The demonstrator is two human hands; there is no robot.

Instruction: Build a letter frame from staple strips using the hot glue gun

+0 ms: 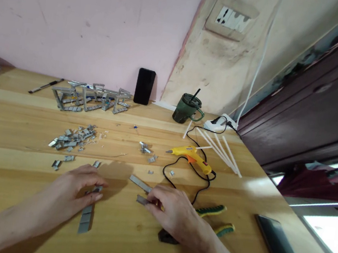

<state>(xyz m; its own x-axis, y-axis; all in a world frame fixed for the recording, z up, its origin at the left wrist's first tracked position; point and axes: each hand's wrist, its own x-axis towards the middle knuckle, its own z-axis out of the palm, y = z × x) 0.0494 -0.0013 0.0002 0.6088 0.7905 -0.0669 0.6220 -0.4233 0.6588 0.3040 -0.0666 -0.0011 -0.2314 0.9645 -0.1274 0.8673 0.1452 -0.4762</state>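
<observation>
My left hand (79, 191) pinches the upper end of a grey segmented strip (85, 218), which lies lengthwise toward me on the table. Opposite it, my right hand (172, 211) is closed on a short grey piece (142, 200) that sticks out from the fingertips. Another flat grey strip (139, 182) lies just above that piece, its right end reaching the fingers; whether it is gripped too I cannot tell. Partly hidden beneath my right hand are pliers with green and yellow handles (211, 210). A small grey piece (97, 164) rests beyond my left fingertips.
Beyond my hands lie a heap of small grey pieces (74, 137), several grey frames (91, 99), a yellow glue gun (189, 152) with its black cord, and white glue sticks (216, 145). A phone (145, 86) leans on the wall, near a green mug (185, 110) and power strip (219, 124).
</observation>
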